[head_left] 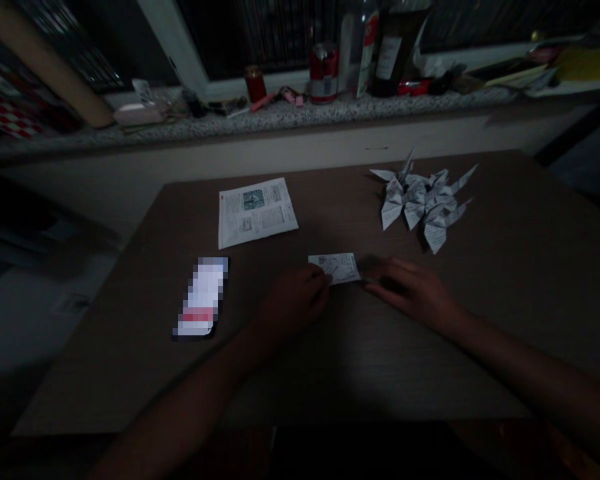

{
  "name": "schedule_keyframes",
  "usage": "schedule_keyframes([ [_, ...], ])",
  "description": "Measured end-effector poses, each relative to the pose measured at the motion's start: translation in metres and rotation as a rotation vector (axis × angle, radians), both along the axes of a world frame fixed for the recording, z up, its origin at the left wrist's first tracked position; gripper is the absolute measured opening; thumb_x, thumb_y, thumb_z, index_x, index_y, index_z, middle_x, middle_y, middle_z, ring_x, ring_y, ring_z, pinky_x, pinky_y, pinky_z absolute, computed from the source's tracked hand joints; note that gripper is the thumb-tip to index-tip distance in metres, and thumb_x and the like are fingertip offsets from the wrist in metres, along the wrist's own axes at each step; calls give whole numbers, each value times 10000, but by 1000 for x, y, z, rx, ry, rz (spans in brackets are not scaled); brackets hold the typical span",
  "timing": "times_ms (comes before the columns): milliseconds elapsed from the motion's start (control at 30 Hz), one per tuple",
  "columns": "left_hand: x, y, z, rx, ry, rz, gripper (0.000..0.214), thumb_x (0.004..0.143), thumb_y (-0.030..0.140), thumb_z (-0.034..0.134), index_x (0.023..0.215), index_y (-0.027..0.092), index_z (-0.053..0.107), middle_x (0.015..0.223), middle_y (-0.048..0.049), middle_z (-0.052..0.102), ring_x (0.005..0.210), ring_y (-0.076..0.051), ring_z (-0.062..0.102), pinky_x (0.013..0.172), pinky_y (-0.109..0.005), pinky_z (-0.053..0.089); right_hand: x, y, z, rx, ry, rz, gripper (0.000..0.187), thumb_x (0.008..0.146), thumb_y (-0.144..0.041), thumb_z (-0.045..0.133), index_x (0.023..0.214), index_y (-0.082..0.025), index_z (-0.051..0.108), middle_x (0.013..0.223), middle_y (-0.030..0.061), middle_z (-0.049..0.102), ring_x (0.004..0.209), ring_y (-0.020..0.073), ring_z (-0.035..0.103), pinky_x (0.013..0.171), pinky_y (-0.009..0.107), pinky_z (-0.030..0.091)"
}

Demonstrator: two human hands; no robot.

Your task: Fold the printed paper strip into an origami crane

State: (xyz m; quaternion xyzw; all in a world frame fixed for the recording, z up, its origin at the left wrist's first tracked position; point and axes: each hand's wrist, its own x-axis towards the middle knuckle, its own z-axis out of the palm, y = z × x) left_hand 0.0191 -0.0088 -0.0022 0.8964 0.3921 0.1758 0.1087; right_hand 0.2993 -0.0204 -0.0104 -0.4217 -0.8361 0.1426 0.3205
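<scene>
A small folded piece of printed paper (345, 268) lies on the table in front of me. My left hand (296, 298) is closed at its left end, with curled fingers covering that edge. My right hand (413, 288) is at the lower right corner, thumb and fingertips pinched together there. Beyond the right hand sits a cluster of several origami cranes (425, 203) folded from printed paper, with pointed wings and tails. A larger sheet of printed paper (258, 212) lies flat behind the left hand.
A phone (200, 298) with a lit, blurred screen lies left of my left arm on the wooden table (360, 373). Along the granite windowsill (275, 123) stand a red can (324, 75), bottles (389, 57), a small red jar (255, 85) and clutter. The room is dim.
</scene>
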Motion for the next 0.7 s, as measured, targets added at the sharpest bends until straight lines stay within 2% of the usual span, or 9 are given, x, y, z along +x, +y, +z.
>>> schedule_keyframes([
  [67,-2,2,2,-38,-99,37,249,1020,200,555,1232,182,686,1215,-84,707,1052,-209,696,918,-356,578,2,3,2,-78,27,-68,190,994,-401,646,1073,-244,719,916,52,729,776,203,703,696,331,579],
  [167,-5,4,8,-83,-241,127,201,1032,231,548,1153,178,699,1110,-60,728,981,-189,703,877,-330,578,4,11,2,-169,86,-167,293,955,-470,678,1141,-246,711,950,60,746,717,202,678,655,348,573],
  [267,-6,5,15,-109,-350,250,169,1028,262,554,1042,184,704,1020,-42,723,917,-182,693,825,-319,574,2,19,1,-270,176,-207,436,903,-530,719,1219,-232,686,1018,85,757,737,216,688,656,370,586],
  [333,-7,5,17,-146,-395,325,166,1023,274,560,1009,190,703,987,-34,720,873,-176,687,788,-315,573,-2,22,1,-358,225,-209,496,883,-546,731,1252,-220,672,958,76,751,744,222,695,672,378,591],
  [433,-6,5,16,-233,-444,388,183,1024,314,566,1020,198,707,964,-29,735,849,-180,701,770,-323,588,-11,22,3,-491,291,-172,435,886,-534,725,1179,-215,693,850,46,727,755,220,700,700,372,591],
  [500,-6,5,14,-287,-468,403,201,1028,341,563,1047,205,710,986,-34,751,876,-192,719,787,-340,604,-16,21,5,-551,340,-119,357,895,-522,715,1081,-217,709,871,50,740,791,219,711,713,362,593],
  [600,-5,6,10,-356,-486,396,224,1032,367,562,1066,204,711,1001,-42,766,897,-207,739,804,-365,620,-22,20,7,-619,418,-80,315,907,-515,702,985,-211,698,856,51,751,774,203,712,677,336,592],
  [700,-4,6,7,-420,-493,368,222,1029,368,580,1133,208,694,1040,-44,772,925,-208,750,831,-375,631,-24,23,6,-698,478,-105,315,906,-516,702,953,-205,674,786,37,741,705,182,705,636,312,591],
])
